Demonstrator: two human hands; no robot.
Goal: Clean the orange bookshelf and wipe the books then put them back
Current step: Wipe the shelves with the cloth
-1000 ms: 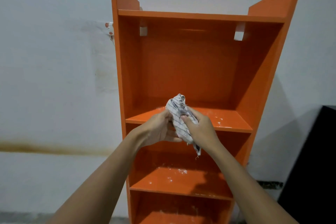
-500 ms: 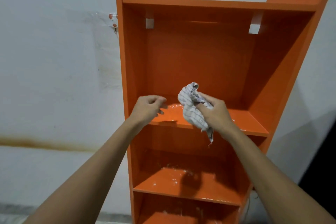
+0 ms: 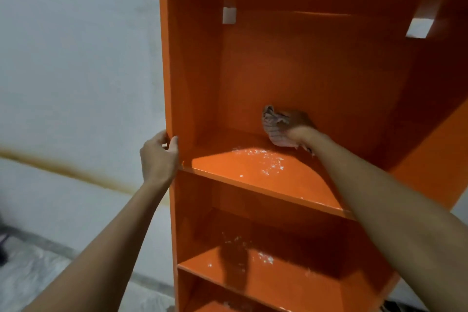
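Head view: a second ago you had both hands on the cloth, bunching it in front of the shelves; since then they have parted. Your left hand (image 3: 159, 157) has let go of it and now grips the orange bookshelf (image 3: 192, 63) by the front edge of its left side panel, fingers curled round that edge just above the upper shelf board (image 3: 298, 185). Your right hand (image 3: 302, 134) has carried the cloth (image 3: 273, 125) deep into that compartment. It holds the cloth wadded, fingers closed round it, low against the back panel (image 3: 291, 63). In the shadow I cannot tell whether the cloth presses on the panel or on the board.

This looks like preparation over and wiping begun: one hand steadies the unit while the other starts at the rear. White specks (image 3: 263, 159) lie across the middle of the board, in front of the cloth, so a stroke pulled toward you seems the sensible one. The lower board (image 3: 266, 261) is speckled too and not yet done. No books are in view, so wiping and returning them lies well ahead. The unit stands against a pale wall (image 3: 76, 58); keep your left grip firm, since a hard push could rock it.
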